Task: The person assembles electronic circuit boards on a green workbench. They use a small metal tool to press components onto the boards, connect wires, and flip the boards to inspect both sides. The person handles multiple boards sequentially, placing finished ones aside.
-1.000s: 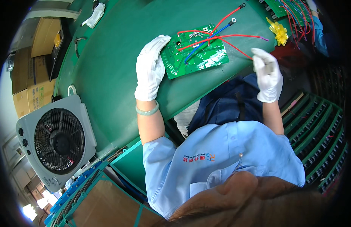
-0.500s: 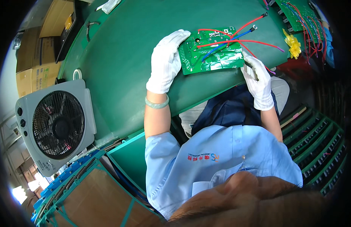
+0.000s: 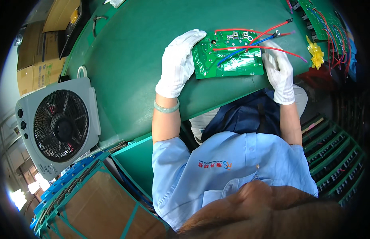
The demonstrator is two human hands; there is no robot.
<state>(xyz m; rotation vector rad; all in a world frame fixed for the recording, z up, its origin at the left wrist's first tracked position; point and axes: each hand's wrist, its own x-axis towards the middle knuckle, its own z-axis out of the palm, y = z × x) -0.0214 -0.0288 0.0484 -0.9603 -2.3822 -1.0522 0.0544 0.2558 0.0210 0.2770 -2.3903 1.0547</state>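
Note:
A green circuit board (image 3: 207,65) is held tilted above the green table, with its soldered side in view. Several red wires (image 3: 268,48) and one blue wire (image 3: 248,46) cross over it and stick out past its right edge. My left hand (image 3: 177,61), in a white glove, grips the board's left edge, its fingers partly behind the board. At the right edge is my right hand (image 3: 281,73), gloved too; its thumb is against the edge and the wires pass in front of its fingers.
A grey box fan (image 3: 93,115) stands at the left, cardboard boxes (image 3: 37,69) behind it. A yellow ribbon-like bundle (image 3: 315,53) lies at the table's right edge, near another wired circuit board (image 3: 318,24). Green slatted racks (image 3: 332,155) stand at the lower right.
The board has shifted slightly right and looks more level. My right hand has moved right and up along its right edge. The wire ends have swung right.

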